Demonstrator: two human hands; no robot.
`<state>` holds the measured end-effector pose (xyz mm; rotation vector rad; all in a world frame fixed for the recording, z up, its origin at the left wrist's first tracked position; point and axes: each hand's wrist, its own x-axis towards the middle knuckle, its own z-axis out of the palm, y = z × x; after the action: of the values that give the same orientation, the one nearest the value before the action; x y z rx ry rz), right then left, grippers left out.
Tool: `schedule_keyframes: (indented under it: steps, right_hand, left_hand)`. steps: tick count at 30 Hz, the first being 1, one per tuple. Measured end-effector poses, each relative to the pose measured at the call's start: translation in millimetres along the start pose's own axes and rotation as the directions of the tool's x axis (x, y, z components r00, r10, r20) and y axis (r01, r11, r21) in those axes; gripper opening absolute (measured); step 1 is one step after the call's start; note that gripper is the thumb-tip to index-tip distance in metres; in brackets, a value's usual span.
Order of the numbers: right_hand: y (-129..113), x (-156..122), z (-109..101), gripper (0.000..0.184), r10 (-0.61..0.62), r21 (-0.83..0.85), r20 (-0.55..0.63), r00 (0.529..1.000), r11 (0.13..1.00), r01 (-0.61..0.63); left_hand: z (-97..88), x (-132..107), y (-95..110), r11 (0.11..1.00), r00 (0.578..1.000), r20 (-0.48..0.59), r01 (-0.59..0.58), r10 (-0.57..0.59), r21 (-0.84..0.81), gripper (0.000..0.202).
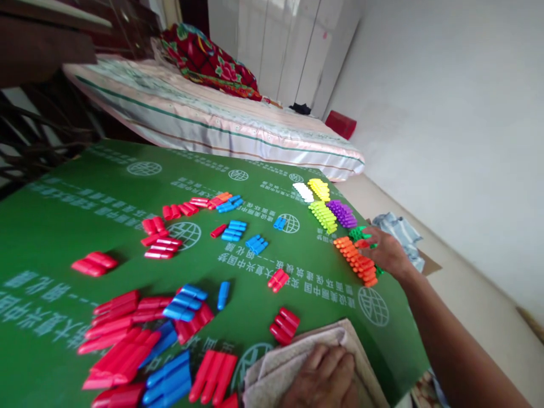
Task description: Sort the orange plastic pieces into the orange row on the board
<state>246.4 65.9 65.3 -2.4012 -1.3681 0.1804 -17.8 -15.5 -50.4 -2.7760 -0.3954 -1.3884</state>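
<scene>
My right hand (385, 249) reaches to the far right edge of the green board (106, 204), fingers touching the row of orange plastic pieces (356, 260) beside a few green pieces (359, 232). Whether it grips one is unclear. My left hand (325, 377) lies flat on a folded beige towel (272, 368) at the board's near edge. Sorted rows of white pieces (303, 191), yellow pieces (319, 189), lime pieces (323, 216) and purple pieces (342, 213) lie just beyond the right hand. Loose red pieces (123, 334) and blue pieces (185, 301) are scattered across the left and middle.
A bed (212, 119) with a striped cover and a floral blanket (208, 56) stands behind the board. A red box (340, 123) sits by the white wall. A crumpled blue-white cloth (399, 229) lies on the floor to the right of the board.
</scene>
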Motion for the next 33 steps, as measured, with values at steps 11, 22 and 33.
schedule_keyframes:
  steps: [11, 22, 33]
  right_hand:
    - [10.8, 3.0, 15.4, 0.058, -0.014, -0.134, 0.051, 0.999, 0.991, 0.02]
    - [8.5, -0.4, 17.2, 0.056, -0.014, -0.212, 0.038, 0.999, 0.977, 0.022]
    - [8.9, -1.2, 16.9, 0.052, 0.02, -0.237, 0.033, 0.999, 0.971, -0.011]
  left_hand:
    - [-8.6, 8.1, -0.1, 0.999, 1.0, -0.02, -0.014, 0.013, -0.04, 0.02]
    - [-10.0, 7.9, 1.6, 0.999, 1.0, 0.0, -0.005, 0.004, -0.039, 0.018]
    - [-13.3, 3.7, 2.2, 1.0, 0.996, 0.093, -0.011, 0.013, -0.019, 0.015]
